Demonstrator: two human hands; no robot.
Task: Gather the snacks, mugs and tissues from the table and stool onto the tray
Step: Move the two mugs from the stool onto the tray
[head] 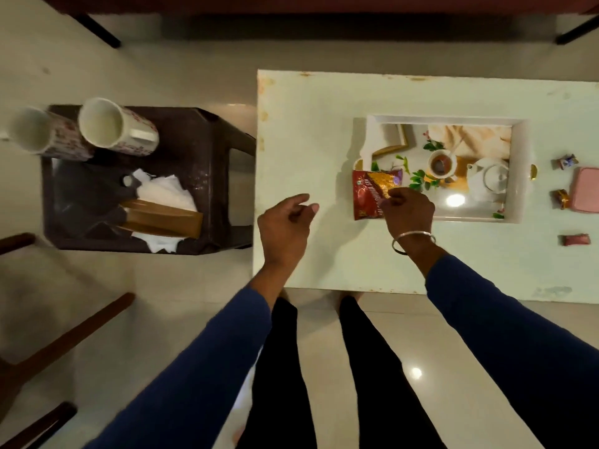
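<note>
A white tray (521, 147) with a printed teapot picture lies on the pale table (308, 140). My right hand (406, 209) pinches a red and orange snack packet (369, 194) at the tray's near left corner, half over the rim. My left hand (285, 225) hovers over the table's left edge, fingers loosely curled, holding nothing. Two white patterned mugs (107, 126) (35, 134) stand at the far side of the dark brown stool (214, 150) on the left. White tissues (162, 192) and a brown tissue holder (162, 218) rest on the stool. Three wrapped sweets (565, 162) (560, 199) (576, 239) lie right of the tray.
A pink flat object (586, 189) sits at the table's right edge beside the sweets. Dark wooden furniture legs (64, 338) cross the floor at lower left. A sofa or bench base (324, 4) runs along the top. My legs stand against the table's near edge.
</note>
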